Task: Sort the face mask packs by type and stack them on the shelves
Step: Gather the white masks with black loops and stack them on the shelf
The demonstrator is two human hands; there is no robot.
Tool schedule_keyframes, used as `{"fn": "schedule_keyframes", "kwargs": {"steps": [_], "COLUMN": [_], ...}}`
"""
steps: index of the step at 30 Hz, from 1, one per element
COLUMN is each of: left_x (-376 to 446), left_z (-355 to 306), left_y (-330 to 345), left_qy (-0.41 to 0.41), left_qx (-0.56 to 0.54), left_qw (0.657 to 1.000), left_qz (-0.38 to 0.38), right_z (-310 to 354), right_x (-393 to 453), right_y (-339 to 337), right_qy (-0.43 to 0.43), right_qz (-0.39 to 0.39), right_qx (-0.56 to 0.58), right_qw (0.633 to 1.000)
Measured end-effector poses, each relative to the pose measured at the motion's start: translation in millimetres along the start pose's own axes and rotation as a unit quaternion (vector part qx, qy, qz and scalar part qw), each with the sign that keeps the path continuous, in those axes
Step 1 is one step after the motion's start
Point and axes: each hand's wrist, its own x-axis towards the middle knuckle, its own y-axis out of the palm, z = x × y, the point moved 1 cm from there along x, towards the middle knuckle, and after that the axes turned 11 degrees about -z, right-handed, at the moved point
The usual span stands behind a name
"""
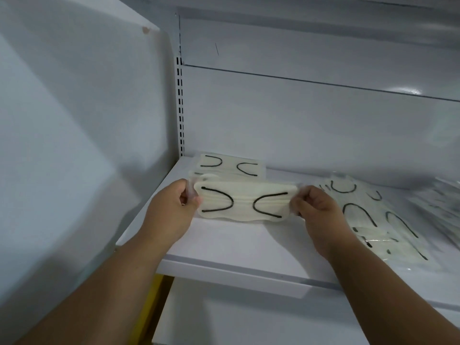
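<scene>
Two bare forearms reach up from the bottom edge toward the white shelf [224, 247]. The left hand [171, 207] and right hand [316, 207] each pinch one end of a cream mask pack [242, 202] with black ear loops, fingers curled round its clear wrapper, so it hangs level just above the shelf near its left end. Holding both ends likely keeps the floppy pack flat and square for laying down. Behind it, by the back left corner, lies a small stack of like packs [230, 166], probably its destination. Toward the right end a looser pile of packs [368, 215] sprawls, seemingly still unsorted. No brand or print is readable on any wrapper
</scene>
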Motion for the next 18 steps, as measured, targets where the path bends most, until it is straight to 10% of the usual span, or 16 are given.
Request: {"fn": "schedule_keyframes", "kwargs": {"steps": [18], "left_x": [-2.2], "left_z": [3.7], "left_y": [-3.3], "left_qy": [0.01], "left_qx": [-0.029], "left_qw": [1.0], "left_qz": [-0.008], "right_z": [-4.3], "right_x": [-10.4], "right_y": [-7.4], "right_qy": [-0.074], "right_qz": [-0.02], "right_qx": [-0.135], "right_qw": [0.988]}}
